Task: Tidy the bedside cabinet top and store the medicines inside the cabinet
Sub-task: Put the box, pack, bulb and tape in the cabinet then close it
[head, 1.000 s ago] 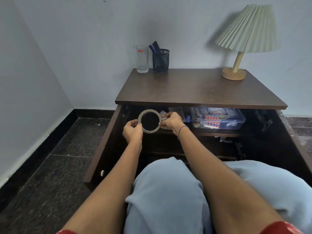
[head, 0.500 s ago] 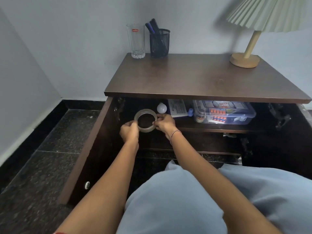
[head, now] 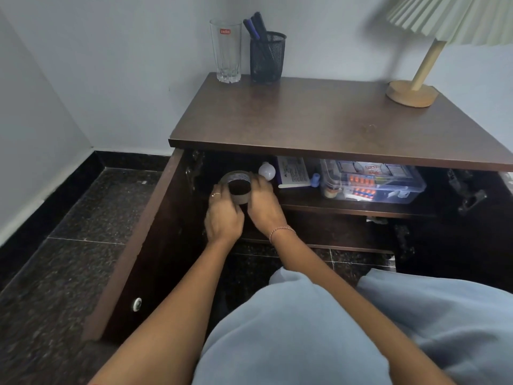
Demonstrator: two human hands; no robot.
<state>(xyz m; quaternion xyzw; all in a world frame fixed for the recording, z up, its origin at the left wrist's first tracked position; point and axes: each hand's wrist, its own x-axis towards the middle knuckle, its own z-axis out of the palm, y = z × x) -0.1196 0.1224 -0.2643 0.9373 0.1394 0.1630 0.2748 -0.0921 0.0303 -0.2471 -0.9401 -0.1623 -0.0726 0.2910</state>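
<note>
A roll of clear tape (head: 238,181) is at the left end of the upper shelf (head: 347,208) inside the open dark-wood cabinet. My left hand (head: 222,215) and my right hand (head: 265,204) both hold it, fingers curled round its rim from either side. To its right on the shelf lie a white bulb (head: 267,170), a white and blue medicine box (head: 294,172), a small blue cap (head: 315,179) and a clear first-aid box (head: 372,180) with orange pill strips inside. The cabinet top (head: 333,123) is bare in the middle.
On the top stand a drinking glass (head: 226,51) and a black mesh pen holder (head: 267,55) at the back left, and a lamp (head: 413,90) with a pleated shade at the back right. The left door (head: 138,240) is swung open. My knees are in front.
Both hands have carried the tape roll forward and down into the cabinet, onto the shelf's left end. The roll has tipped from upright towards flat. My head has moved closer.
</note>
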